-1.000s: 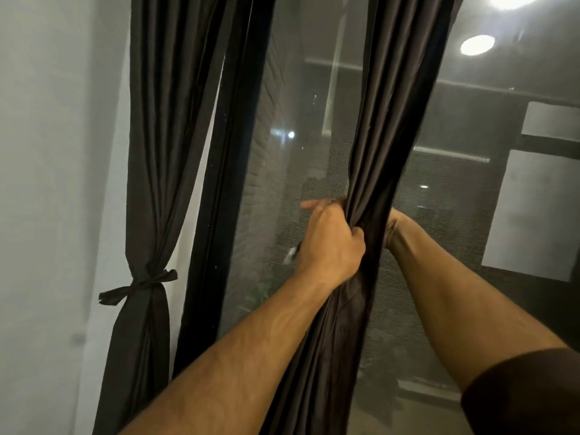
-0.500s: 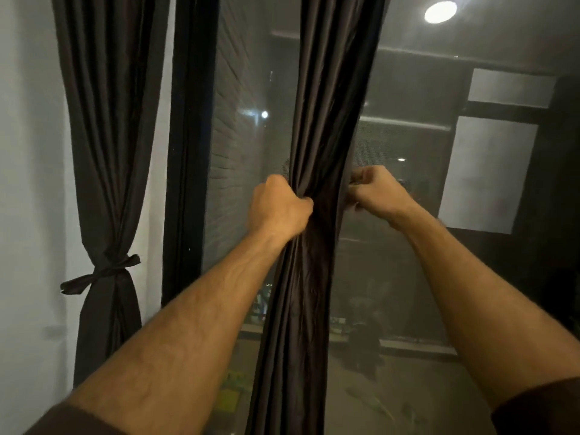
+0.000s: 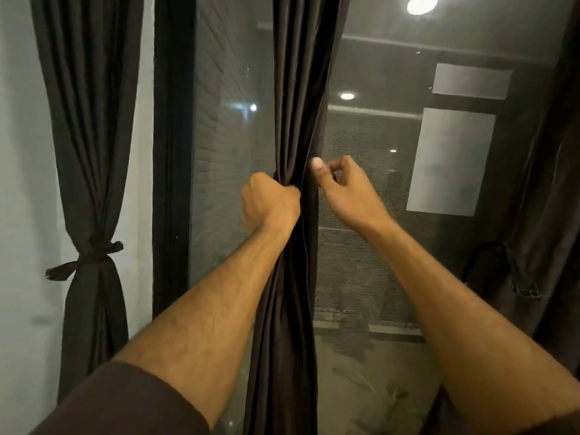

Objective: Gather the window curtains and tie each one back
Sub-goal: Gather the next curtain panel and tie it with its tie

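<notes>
L hand (image 3: pixel 270 204) fists the gathered middle curtain (image 3: pixel 298 89) at the window's center; R hand (image 3: pixel 346 186) just beside its right edge, fingers curled, apparently holding nothing. Left curtain (image 3: pixel 88 120) hangs tied w/ a band (image 3: pixel 84 262) by the black window frame (image 3: pixel 172 152); bare glass either side of the bunch. No writing readable.

Dark window (image 3: pixel 232 171), perhaps mesh-screened

Black window frame (image 3: pixel 172 152) upright beside white wall (image 3: pixel 18 183); round ceiling light (image 3: pixel 418 4) reflected in glass.

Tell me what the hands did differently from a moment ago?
The right hand came out from behind the middle curtain and now sits beside its right edge, fingers curled. The left hand keeps gripping the gathered folds. The left curtain stays tied.
</notes>
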Action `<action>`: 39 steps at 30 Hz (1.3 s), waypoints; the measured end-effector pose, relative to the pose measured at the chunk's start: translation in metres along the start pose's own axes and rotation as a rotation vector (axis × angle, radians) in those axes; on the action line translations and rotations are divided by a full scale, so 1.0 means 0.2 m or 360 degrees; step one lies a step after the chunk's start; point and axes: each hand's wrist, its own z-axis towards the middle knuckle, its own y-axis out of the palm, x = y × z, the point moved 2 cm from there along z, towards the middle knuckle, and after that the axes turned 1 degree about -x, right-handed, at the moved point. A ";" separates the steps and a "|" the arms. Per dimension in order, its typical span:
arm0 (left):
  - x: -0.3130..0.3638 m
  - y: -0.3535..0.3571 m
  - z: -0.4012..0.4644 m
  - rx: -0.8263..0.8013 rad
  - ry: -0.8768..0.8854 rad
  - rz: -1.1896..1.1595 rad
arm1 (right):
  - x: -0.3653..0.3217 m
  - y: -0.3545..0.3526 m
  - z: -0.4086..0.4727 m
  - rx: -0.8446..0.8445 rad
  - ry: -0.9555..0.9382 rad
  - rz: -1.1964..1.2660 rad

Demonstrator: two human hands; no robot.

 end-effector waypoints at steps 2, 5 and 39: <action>0.00 0.00 -0.03 0.0017 0.0045 -0.0010 | 0.00 0.03 -0.02 0.0047 0.0042 0.0017; -0.01 -0.03 -0.06 -0.0008 0.0133 -0.0098 | 0.03 0.05 0.02 0.0227 0.0032 -0.0132; -0.17 -0.06 0.01 -0.0620 -0.0176 -0.0843 | 0.06 0.29 -0.01 0.0172 0.0382 0.0410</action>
